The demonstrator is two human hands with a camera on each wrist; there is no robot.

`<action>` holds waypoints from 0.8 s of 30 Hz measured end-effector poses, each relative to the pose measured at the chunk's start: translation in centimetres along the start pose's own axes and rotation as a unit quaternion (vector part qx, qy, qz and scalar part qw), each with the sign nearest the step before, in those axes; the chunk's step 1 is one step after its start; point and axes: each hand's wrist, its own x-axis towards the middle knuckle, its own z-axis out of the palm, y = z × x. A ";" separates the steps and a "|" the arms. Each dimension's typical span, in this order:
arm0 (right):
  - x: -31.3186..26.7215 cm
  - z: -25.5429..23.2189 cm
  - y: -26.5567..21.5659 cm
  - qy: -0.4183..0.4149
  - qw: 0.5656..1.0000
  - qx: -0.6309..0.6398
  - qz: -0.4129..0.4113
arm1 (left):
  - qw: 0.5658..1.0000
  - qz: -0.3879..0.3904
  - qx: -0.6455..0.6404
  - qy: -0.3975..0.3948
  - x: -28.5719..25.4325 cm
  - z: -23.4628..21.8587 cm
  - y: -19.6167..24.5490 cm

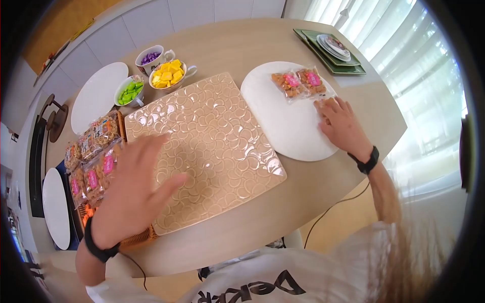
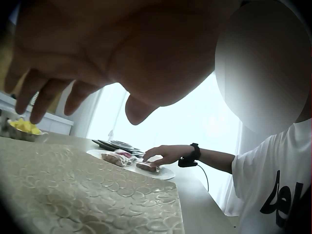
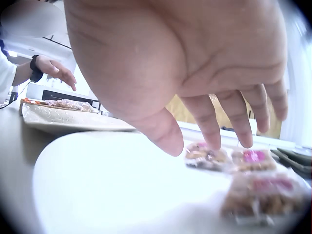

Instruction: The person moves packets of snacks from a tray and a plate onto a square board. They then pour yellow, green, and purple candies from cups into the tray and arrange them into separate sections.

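My right hand [image 1: 346,123] is over the right side of a white round board [image 1: 283,131], fingers loosely extended and the thumb apart from them. Two clear snack packets [image 1: 295,83] with pink labels lie side by side on that board. A third packet [image 3: 263,197] shows below the hand in the right wrist view, mostly hidden under the fingers in the head view. My left hand [image 1: 134,187] hovers with spread fingers above the left edge of a glossy beige embossed tray [image 1: 217,136]. Near it, several snack packets [image 1: 93,179] fill a wicker basket [image 1: 139,237].
Cups of purple [image 1: 150,58], yellow [image 1: 168,74] and green sweets [image 1: 130,93] stand behind the tray. White plates [image 1: 98,93] are at the left. Green square plates [image 1: 348,68] with small white dishes [image 1: 333,46] sit at the back right. The table edge [image 1: 242,235] is nearest me.
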 end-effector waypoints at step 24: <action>-4.0 -1.3 -3.9 -0.007 0.983 0.115 -0.143 | 0.986 0.157 -0.053 -0.014 23.5 10.9 10.4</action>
